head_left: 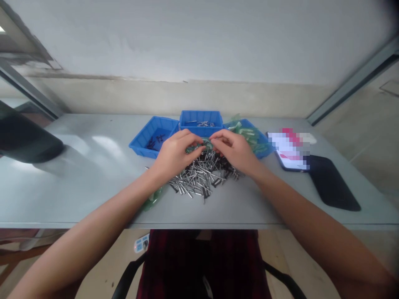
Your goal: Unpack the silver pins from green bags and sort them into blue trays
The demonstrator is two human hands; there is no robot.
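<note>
A loose pile of thin silver metal pins (196,176), several with dark ends like rivets, lies on the grey table in front of me. Over its left back part is my left hand (177,151), thumb and forefinger curved with a small gap between their tips. Facing it, my right hand (237,149) has thumb and fingertips drawn together in a pinch above the pile. Whatever sits in that pinch is too small to make out. Green plastic wrap (204,135) shows behind and between the hands.
Three blue bins stand behind the pile: the left bin (137,145) with dark pieces, the middle bin (201,114) with silver pins, the right bin (266,153) with green bags (247,133). A phone (288,151) and black pad (335,182) lie right; a dark cylinder (28,133) stands left.
</note>
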